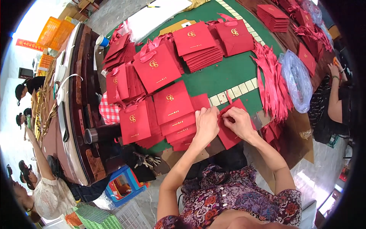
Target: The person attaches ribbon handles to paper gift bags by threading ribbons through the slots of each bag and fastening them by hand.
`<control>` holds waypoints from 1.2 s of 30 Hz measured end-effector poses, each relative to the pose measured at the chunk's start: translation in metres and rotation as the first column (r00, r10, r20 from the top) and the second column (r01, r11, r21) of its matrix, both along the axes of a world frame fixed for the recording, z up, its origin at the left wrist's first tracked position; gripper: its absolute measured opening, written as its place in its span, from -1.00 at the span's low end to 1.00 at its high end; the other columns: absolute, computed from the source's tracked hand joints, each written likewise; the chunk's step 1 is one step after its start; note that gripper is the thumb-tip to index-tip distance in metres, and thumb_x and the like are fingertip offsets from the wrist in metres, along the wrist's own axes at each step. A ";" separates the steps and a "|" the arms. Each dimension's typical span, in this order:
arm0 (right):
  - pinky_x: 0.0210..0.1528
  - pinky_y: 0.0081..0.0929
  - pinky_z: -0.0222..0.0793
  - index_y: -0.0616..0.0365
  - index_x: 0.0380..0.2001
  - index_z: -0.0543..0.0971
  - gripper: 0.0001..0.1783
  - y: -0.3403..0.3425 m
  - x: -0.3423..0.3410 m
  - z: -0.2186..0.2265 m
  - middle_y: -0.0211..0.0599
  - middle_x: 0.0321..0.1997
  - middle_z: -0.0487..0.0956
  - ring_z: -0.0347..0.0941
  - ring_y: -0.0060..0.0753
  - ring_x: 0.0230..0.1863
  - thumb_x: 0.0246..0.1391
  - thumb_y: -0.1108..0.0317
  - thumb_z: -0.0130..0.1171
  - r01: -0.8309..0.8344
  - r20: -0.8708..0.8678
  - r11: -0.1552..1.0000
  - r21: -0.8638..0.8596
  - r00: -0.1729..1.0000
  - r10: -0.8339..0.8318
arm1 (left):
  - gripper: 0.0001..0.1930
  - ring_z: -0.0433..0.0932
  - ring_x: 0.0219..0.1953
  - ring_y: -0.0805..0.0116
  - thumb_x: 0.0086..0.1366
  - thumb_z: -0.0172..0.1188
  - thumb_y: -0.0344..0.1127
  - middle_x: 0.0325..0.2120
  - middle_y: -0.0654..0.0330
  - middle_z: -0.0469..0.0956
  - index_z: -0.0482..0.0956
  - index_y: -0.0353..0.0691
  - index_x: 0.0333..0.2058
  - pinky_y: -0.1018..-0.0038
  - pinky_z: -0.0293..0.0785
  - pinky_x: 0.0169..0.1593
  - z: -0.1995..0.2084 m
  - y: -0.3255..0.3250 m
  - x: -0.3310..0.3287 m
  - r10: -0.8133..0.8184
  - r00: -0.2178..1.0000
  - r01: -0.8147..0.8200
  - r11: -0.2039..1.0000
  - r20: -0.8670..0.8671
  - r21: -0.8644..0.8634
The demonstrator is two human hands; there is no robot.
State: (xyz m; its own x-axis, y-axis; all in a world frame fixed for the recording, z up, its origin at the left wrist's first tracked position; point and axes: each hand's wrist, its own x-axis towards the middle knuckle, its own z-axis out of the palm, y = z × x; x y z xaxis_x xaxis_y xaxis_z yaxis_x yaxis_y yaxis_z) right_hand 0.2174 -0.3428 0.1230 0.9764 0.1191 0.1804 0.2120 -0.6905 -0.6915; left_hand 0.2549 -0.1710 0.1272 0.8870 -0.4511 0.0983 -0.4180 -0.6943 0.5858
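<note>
My left hand [206, 126] and my right hand [239, 121] both grip a flat red paper gift bag [229, 138] lying at the near edge of the green table [228, 72]. The fingertips of both hands meet at the bag's top edge, where a red ribbon end [229, 97] sticks up. Just left of my left hand lies a stack of flat red bags [176, 114] with gold marks. A bundle of loose red ribbons [271, 82] lies to the right of my right hand.
More stacks of red bags [198, 44] cover the table's far side, with further piles [274, 17] at the far right. A clear plastic bag [298, 80] lies beside the ribbons. Another person's arm [336, 95] is at the right. A dark wooden bench [82, 114], keys [146, 160] and a blue stool [124, 185] are at the left.
</note>
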 end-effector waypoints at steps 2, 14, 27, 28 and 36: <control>-0.26 -0.31 0.42 0.16 -0.42 0.57 -0.82 0.002 0.000 0.000 -0.24 -0.43 0.54 0.53 -0.15 -0.36 -0.17 0.51 0.33 0.019 -0.019 0.998 0.052 1.000 -0.018 | -0.75 0.49 -0.28 0.11 0.03 0.20 -0.58 -0.42 0.15 0.57 0.50 -0.21 -0.27 0.21 0.24 -0.13 0.003 0.002 0.003 -0.015 0.999 0.016 1.000 -0.040 0.014; -0.29 -0.24 0.46 0.17 -0.43 0.49 -0.80 0.021 -0.014 0.003 -0.22 -0.46 0.50 0.51 -0.09 -0.37 -0.16 0.54 0.31 0.129 0.061 0.988 0.084 0.989 -0.135 | -0.78 0.52 -0.26 0.10 0.07 0.14 -0.57 -0.42 0.16 0.63 0.57 -0.24 -0.27 0.18 0.33 -0.13 0.012 -0.004 -0.004 0.008 0.996 -0.018 0.994 -0.089 -0.110; -0.14 -0.25 0.38 0.17 -0.38 0.61 -0.88 -0.018 0.012 0.057 -0.23 -0.34 0.51 0.44 -0.08 -0.24 0.03 0.36 0.27 -0.023 0.222 0.984 -0.175 0.973 0.063 | -0.79 0.50 -0.23 0.00 0.09 0.10 -0.64 -0.34 0.01 0.62 0.52 -0.30 -0.27 0.14 0.45 -0.16 0.006 -0.012 -0.016 0.070 0.997 -0.078 0.946 -0.034 -0.315; -0.14 -0.25 0.38 0.17 -0.38 0.61 -0.88 -0.026 0.019 0.053 -0.23 -0.34 0.51 0.44 -0.08 -0.24 0.03 0.36 0.27 -0.014 0.222 0.983 -0.180 0.974 0.055 | -0.80 0.49 -0.23 0.01 0.09 0.11 -0.64 -0.36 0.01 0.60 0.50 -0.30 -0.27 0.14 0.45 -0.17 0.011 -0.016 -0.018 0.059 0.998 -0.060 0.953 -0.011 -0.298; -0.33 -0.31 0.38 0.25 -0.42 0.67 -0.67 -0.046 0.075 0.043 -0.15 -0.51 0.61 0.49 -0.25 -0.43 0.13 0.15 0.25 -0.476 -0.495 0.879 0.033 0.756 0.428 | -0.75 0.46 -0.23 0.02 0.10 0.12 -0.64 -0.40 0.03 0.50 0.41 -0.27 -0.23 0.20 0.47 -0.18 0.019 -0.023 -0.026 0.076 0.983 -0.038 0.976 0.169 -0.215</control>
